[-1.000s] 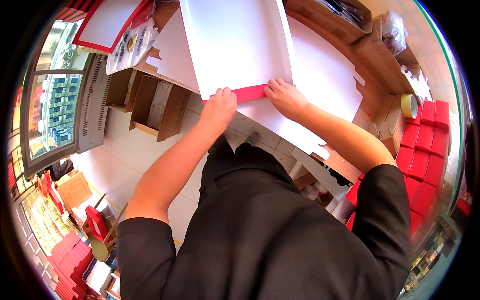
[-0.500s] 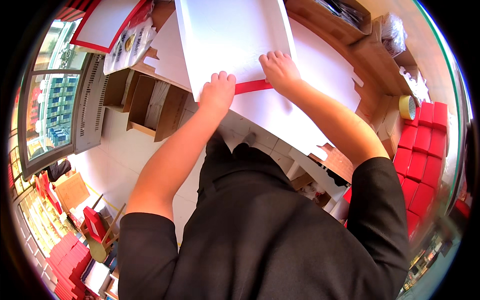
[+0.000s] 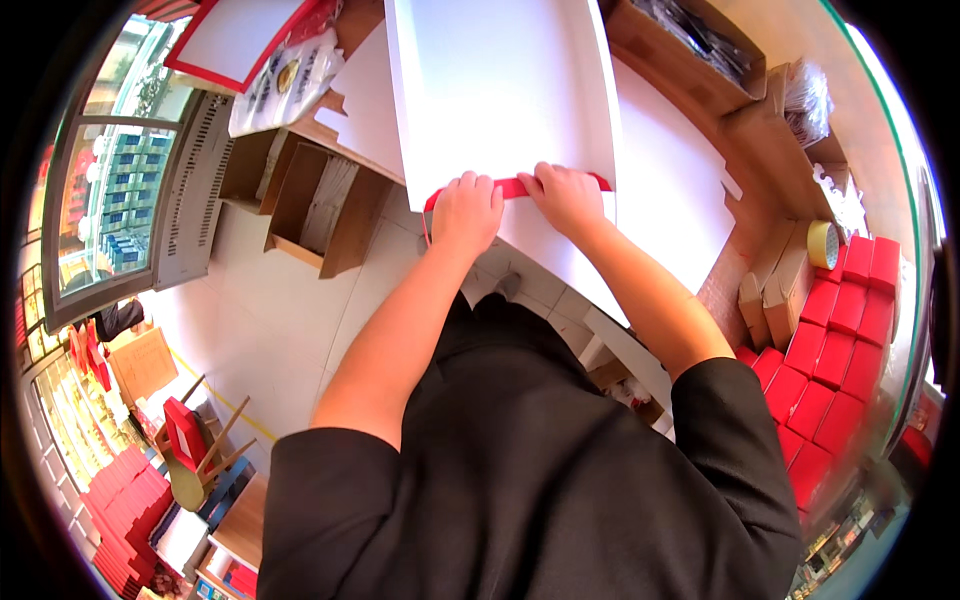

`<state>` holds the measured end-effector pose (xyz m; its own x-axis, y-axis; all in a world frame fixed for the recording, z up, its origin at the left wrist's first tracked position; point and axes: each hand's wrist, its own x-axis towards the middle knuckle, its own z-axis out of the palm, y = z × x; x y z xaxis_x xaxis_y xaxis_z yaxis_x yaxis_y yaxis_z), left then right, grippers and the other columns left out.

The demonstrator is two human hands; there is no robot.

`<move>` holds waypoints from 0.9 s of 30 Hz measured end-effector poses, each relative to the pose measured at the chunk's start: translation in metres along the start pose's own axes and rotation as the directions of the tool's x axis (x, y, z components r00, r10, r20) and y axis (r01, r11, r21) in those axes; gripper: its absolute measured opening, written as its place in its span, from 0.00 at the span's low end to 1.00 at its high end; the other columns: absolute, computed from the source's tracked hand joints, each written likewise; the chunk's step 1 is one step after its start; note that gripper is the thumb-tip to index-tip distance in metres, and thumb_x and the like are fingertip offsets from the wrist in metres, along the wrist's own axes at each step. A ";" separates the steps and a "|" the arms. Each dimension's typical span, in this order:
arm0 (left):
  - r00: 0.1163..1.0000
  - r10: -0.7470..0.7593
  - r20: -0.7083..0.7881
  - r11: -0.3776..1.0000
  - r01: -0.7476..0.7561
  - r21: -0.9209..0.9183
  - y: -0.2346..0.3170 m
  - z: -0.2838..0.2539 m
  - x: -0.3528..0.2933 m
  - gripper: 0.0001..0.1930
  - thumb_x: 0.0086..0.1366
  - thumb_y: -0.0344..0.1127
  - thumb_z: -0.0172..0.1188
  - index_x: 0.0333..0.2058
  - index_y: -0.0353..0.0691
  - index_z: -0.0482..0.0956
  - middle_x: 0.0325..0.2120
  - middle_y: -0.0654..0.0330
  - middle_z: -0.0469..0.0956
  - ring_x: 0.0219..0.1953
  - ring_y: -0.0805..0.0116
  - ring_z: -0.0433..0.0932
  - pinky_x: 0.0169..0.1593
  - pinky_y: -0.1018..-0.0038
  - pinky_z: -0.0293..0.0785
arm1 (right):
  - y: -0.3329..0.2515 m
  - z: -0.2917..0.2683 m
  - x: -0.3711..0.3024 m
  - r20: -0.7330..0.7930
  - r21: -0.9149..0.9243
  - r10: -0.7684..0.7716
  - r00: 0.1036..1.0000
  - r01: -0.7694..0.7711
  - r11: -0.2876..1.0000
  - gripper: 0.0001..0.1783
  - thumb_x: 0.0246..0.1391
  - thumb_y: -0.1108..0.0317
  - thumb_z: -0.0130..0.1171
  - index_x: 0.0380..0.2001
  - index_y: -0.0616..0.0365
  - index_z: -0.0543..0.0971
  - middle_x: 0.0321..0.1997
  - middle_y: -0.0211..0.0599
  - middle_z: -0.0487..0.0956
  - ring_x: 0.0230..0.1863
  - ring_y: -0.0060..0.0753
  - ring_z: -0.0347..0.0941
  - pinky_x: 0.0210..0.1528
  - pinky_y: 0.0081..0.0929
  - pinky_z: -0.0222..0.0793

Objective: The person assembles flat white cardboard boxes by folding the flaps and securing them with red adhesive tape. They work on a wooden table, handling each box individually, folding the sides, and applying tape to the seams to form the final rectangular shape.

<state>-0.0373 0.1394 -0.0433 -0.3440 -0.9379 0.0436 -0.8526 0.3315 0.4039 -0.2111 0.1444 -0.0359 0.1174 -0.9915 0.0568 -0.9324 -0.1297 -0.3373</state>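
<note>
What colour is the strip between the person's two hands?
The strip is red; it shows best in the head view.

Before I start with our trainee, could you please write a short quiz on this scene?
1. True or false: the left hand and the right hand both touch the red edge.

2. Multiple choice: where in the picture does the yellow tape roll show?
A) lower left
B) upper left
C) right side

3. Fill in the blank: the inside of the open box at the hands is coloured ____.

Key: 1 true; 2 C; 3 white.
</note>
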 end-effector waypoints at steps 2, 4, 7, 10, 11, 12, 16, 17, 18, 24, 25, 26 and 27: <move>1.000 -0.018 -0.003 0.998 0.018 0.056 -0.006 -0.001 0.001 0.14 0.64 0.40 0.52 0.23 0.38 0.75 0.23 0.54 0.75 0.29 0.53 0.75 0.35 0.58 0.72 | 0.007 0.000 -0.002 -0.077 -0.045 -0.026 0.997 0.023 0.999 0.22 0.58 0.53 0.55 0.14 0.53 0.72 0.12 0.35 0.74 0.15 0.40 0.71 0.19 0.36 0.66; 0.999 -0.043 -0.001 0.995 0.043 0.095 -0.002 -0.004 0.005 0.15 0.64 0.41 0.51 0.22 0.39 0.76 0.22 0.56 0.76 0.27 0.55 0.76 0.35 0.60 0.72 | 0.007 0.002 -0.001 -0.095 -0.089 0.001 0.995 -0.009 0.996 0.23 0.57 0.53 0.55 0.12 0.52 0.72 0.10 0.35 0.72 0.13 0.40 0.70 0.18 0.36 0.65; 0.993 -0.121 -0.002 0.992 0.121 0.019 -0.003 -0.004 0.010 0.15 0.63 0.41 0.51 0.22 0.40 0.77 0.21 0.56 0.77 0.26 0.56 0.76 0.32 0.61 0.72 | 0.011 0.008 -0.003 -0.175 -0.059 -0.011 0.984 0.001 0.998 0.22 0.56 0.54 0.57 0.11 0.52 0.72 0.10 0.35 0.71 0.12 0.41 0.69 0.18 0.36 0.65; 0.978 -0.206 0.043 0.977 0.208 -0.041 -0.002 -0.010 0.012 0.15 0.62 0.42 0.51 0.21 0.40 0.77 0.21 0.57 0.77 0.25 0.56 0.76 0.30 0.60 0.72 | 0.020 0.009 -0.005 -0.278 0.033 -0.005 0.961 0.015 0.999 0.21 0.53 0.56 0.59 0.12 0.53 0.72 0.10 0.35 0.71 0.12 0.41 0.68 0.18 0.37 0.65; 0.971 -0.230 0.067 0.971 0.233 -0.046 -0.002 -0.012 0.014 0.15 0.62 0.42 0.51 0.21 0.41 0.77 0.22 0.57 0.76 0.26 0.56 0.76 0.30 0.59 0.71 | 0.020 0.009 -0.004 -0.297 0.081 0.016 0.955 0.008 0.997 0.20 0.53 0.57 0.59 0.12 0.53 0.73 0.10 0.35 0.71 0.13 0.42 0.69 0.19 0.37 0.66; 0.972 -0.232 0.038 0.969 0.234 -0.073 -0.005 -0.011 0.012 0.15 0.61 0.43 0.52 0.21 0.41 0.77 0.22 0.58 0.76 0.26 0.55 0.76 0.30 0.59 0.71 | 0.017 0.010 -0.007 -0.308 0.135 0.042 0.950 0.000 0.991 0.19 0.53 0.57 0.59 0.12 0.53 0.73 0.10 0.36 0.71 0.13 0.42 0.69 0.19 0.37 0.66; 0.975 -0.220 0.028 0.975 0.219 0.031 -0.002 -0.009 0.015 0.15 0.61 0.44 0.52 0.22 0.41 0.77 0.24 0.58 0.77 0.27 0.55 0.77 0.30 0.60 0.71 | 0.007 0.011 0.001 -0.340 0.197 0.198 0.919 -0.136 0.971 0.17 0.52 0.57 0.59 0.14 0.54 0.75 0.13 0.38 0.73 0.16 0.44 0.71 0.22 0.38 0.67; 0.980 -0.197 0.038 0.980 0.196 0.033 -0.002 -0.010 0.016 0.15 0.61 0.44 0.52 0.23 0.40 0.77 0.24 0.58 0.77 0.27 0.55 0.77 0.30 0.59 0.71 | 0.005 0.009 0.001 -0.283 0.218 0.247 0.927 -0.189 0.957 0.17 0.52 0.57 0.59 0.15 0.55 0.76 0.14 0.39 0.74 0.17 0.46 0.71 0.23 0.39 0.68; 0.983 -0.175 0.048 0.984 0.174 0.032 0.000 -0.013 0.017 0.15 0.61 0.44 0.53 0.24 0.40 0.77 0.24 0.57 0.78 0.26 0.55 0.77 0.30 0.58 0.71 | 0.003 0.004 0.002 -0.223 0.236 0.295 0.929 -0.242 0.941 0.17 0.52 0.57 0.59 0.15 0.55 0.77 0.14 0.40 0.74 0.18 0.47 0.72 0.24 0.39 0.68; 0.895 0.345 -0.284 0.939 -0.333 0.092 0.027 -0.015 0.006 0.17 0.53 0.36 0.64 0.42 0.43 0.73 0.42 0.61 0.73 0.46 0.62 0.71 0.52 0.63 0.64 | -0.002 -0.060 -0.026 -0.099 0.880 0.526 0.845 -0.172 0.443 0.10 0.59 0.65 0.57 0.27 0.61 0.78 0.19 0.28 0.73 0.24 0.17 0.64 0.27 0.20 0.63; 0.901 0.371 -0.226 0.928 -0.366 0.066 0.027 -0.013 0.006 0.18 0.52 0.36 0.64 0.42 0.43 0.73 0.41 0.60 0.74 0.46 0.61 0.72 0.52 0.63 0.65 | 0.009 -0.059 -0.036 -0.207 0.934 0.596 0.776 -0.024 0.355 0.07 0.60 0.68 0.55 0.34 0.61 0.78 0.24 0.27 0.75 0.26 0.16 0.66 0.28 0.18 0.63; 0.902 0.397 -0.168 0.917 -0.396 0.038 0.023 -0.008 0.006 0.18 0.52 0.36 0.65 0.42 0.43 0.73 0.41 0.59 0.74 0.45 0.60 0.72 0.51 0.63 0.65 | 0.025 -0.059 -0.043 -0.258 0.902 0.635 0.728 -0.054 0.429 0.07 0.59 0.70 0.54 0.37 0.61 0.77 0.28 0.29 0.76 0.28 0.17 0.67 0.31 0.18 0.64; 0.897 0.430 -0.108 0.902 -0.432 0.004 0.022 -0.005 0.007 0.19 0.51 0.36 0.65 0.42 0.42 0.73 0.41 0.58 0.74 0.44 0.59 0.73 0.51 0.63 0.65 | 0.045 -0.056 -0.052 -0.315 0.863 0.671 0.672 -0.093 0.497 0.07 0.59 0.72 0.53 0.40 0.61 0.77 0.32 0.31 0.77 0.30 0.18 0.68 0.34 0.18 0.66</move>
<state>-0.0562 0.1394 -0.0293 -0.6325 -0.7093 0.3111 -0.6221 0.7045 0.3415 -0.2778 0.1911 -0.0015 -0.6539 -0.7489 0.1075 -0.1799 0.0158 -0.9836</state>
